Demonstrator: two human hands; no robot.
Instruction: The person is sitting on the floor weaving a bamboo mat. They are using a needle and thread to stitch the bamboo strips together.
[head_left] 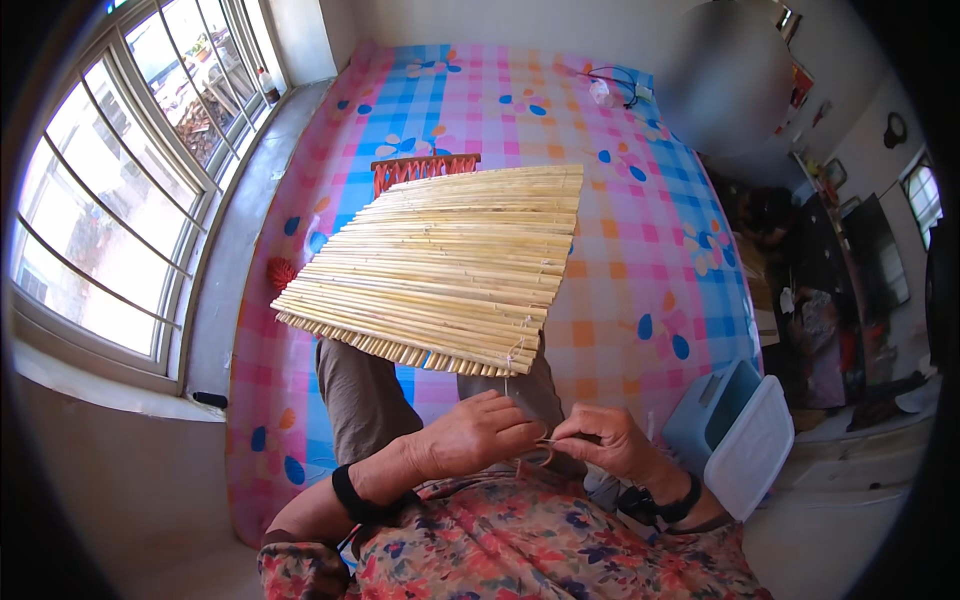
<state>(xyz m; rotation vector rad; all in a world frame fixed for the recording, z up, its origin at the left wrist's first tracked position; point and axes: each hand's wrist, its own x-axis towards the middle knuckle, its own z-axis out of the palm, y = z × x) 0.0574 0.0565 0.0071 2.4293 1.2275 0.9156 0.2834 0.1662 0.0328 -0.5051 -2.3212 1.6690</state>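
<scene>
- Straight ahead of the hands, the slatted reed mat blocks the way, spread above the knees.
- A thin strand crosses the gap between the mat's near corner and the hands.
- Right of the mat, a broad stretch of checked sheet leaves room to pass.
- Farther right, a blue bin and its white lid obstruct.

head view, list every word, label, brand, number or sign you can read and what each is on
None can be read.
Bottle on the windowsill: any label is too small to read.
Red item on the right wall: too small and blurred.
Stick mat: no lettering visible.
Checked sheet: flower pattern, no lettering visible.
</scene>
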